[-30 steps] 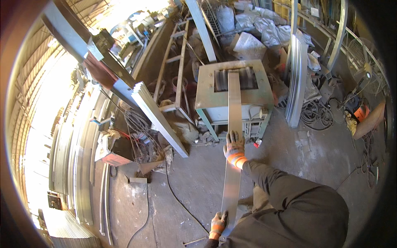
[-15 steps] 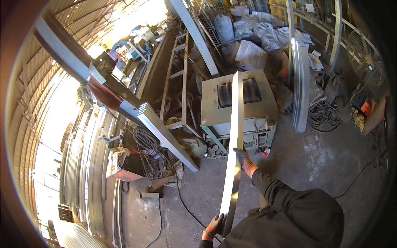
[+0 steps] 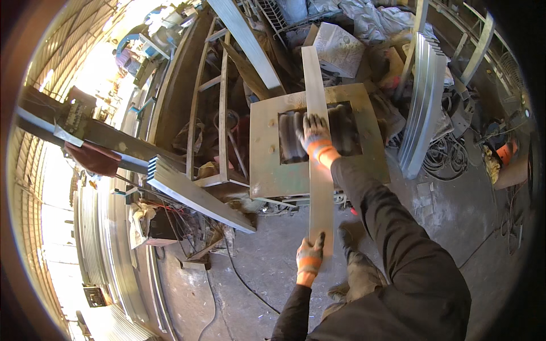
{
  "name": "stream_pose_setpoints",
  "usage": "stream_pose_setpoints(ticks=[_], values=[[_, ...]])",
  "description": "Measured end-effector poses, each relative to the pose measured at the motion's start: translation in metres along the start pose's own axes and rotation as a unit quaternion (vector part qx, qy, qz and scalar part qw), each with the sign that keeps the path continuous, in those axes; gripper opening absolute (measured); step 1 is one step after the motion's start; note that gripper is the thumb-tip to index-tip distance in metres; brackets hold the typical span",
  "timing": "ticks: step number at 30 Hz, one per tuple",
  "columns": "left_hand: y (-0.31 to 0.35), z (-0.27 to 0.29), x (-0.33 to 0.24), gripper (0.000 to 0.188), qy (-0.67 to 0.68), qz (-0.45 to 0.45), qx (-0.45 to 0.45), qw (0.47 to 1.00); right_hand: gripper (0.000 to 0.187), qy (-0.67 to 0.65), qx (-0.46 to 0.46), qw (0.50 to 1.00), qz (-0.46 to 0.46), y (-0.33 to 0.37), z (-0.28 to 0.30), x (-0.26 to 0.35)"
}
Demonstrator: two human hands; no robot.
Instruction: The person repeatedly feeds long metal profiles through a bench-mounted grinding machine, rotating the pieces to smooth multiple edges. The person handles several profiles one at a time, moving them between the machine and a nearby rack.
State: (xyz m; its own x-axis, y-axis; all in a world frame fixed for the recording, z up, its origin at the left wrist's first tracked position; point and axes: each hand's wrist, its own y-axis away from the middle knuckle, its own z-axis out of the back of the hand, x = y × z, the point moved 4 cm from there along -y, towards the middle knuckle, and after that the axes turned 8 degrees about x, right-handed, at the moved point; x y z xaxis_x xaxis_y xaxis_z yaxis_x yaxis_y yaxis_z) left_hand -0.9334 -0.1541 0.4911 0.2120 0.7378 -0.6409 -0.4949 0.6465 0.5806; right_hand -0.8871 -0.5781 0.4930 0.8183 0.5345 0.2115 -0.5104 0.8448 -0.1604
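A long flat metal bar (image 3: 322,199) lies across the top of a greenish-grey box-shaped machine (image 3: 261,145). Its near end reaches out past the machine toward me. Under the bar, a square opening in the machine top shows dark, ridged drum-like parts (image 3: 291,136). My right hand (image 3: 314,134), in a grey and orange glove, rests flat on the bar above this opening, fingers stretched forward. Gloved alike, my left hand (image 3: 309,258) is closed around the left edge of the bar's near end, thumb on top.
Stacked metal profiles (image 3: 196,190) lean at the left; more profiles (image 3: 424,105) stand right of the machine. A coiled cable (image 3: 446,156) lies on the floor at right. A black cord (image 3: 242,278) runs over the floor at left. Behind the machine sits a white box (image 3: 338,50).
The bar has come down from a raised tilt onto the machine top. My right hand has moved forward along it and now lies on top. My left hand has moved forward with its end.
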Motion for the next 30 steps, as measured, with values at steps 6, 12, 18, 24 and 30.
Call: stream_pose_setpoints(ticks=[6, 12, 18, 24, 30], values=[[-0.109, -0.019, -0.06, 0.074, -0.016, -0.102, -0.005, 0.995, 0.069, 0.021, -0.009, 1.0, -0.005, -0.114, -0.038, -0.05], [-0.068, -0.031, -0.008, 0.041, -0.246, -0.266, -0.005, 0.932, 0.07, 0.042, 0.034, 0.999, -0.008, -0.06, -0.026, -0.033], [0.049, -0.028, 0.06, 0.041, -0.124, -0.187, 0.007, 0.975, 0.074, 0.051, 0.093, 0.994, -0.014, 0.077, 0.007, 0.011], [0.192, -0.02, 0.16, 0.065, 0.01, -0.012, 0.002, 1.0, 0.077, 0.055, 0.129, 0.99, -0.022, 0.245, 0.03, 0.069], [0.321, -0.02, 0.298, 0.069, 0.029, 0.019, 0.004, 0.999, 0.078, 0.01, 0.087, 0.996, -0.011, 0.419, 0.047, 0.137]])
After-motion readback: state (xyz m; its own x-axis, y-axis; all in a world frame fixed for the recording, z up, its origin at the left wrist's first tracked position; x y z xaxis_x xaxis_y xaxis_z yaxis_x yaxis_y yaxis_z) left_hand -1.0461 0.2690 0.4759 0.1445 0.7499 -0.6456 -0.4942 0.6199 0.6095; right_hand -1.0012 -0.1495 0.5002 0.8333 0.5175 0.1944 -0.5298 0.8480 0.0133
